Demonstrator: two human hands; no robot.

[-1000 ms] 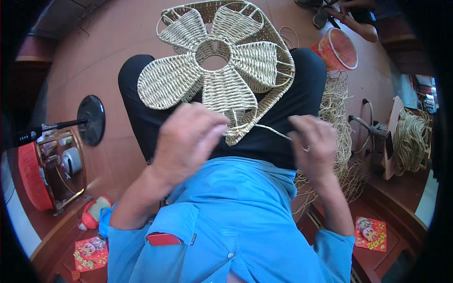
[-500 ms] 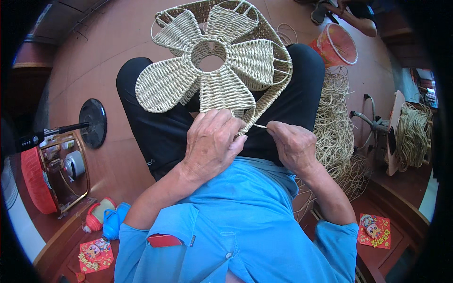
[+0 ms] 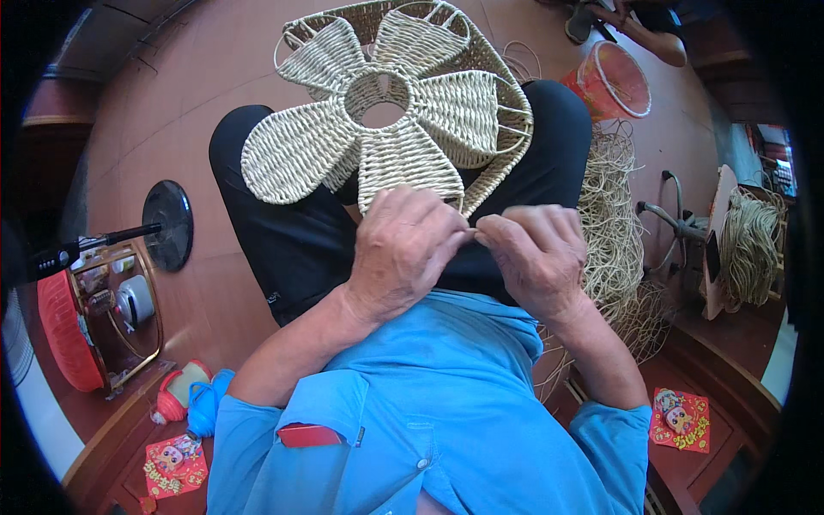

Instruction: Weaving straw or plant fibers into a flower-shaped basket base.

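- Woven flower [image 3: 396, 148]: we find it on the lap, across the black trousers [image 3: 287, 257]; its five petals surround a central ring with an open hole.
- Woven rim [image 3: 493, 60]: we see it along the top and right of the flower; thin loops span the gap to the right petal.
- Left hand [image 3: 399, 249]: we note its fingers curled over the lower edge of the flower, grasping it; the hand covers the part beneath.
- Right hand [image 3: 536, 256]: we note thumb and forefinger pinched on a thin cord [image 3: 471, 232], of which only a short bit shows; its fingertips are just beside the left hand's.
- Floor, right side: we locate a heap of loose cord [image 3: 614, 227] near the right knee, and a red bucket [image 3: 590, 86] beyond it.
- Floor, left side: we locate a round black base [image 3: 167, 227], apart from the left knee.
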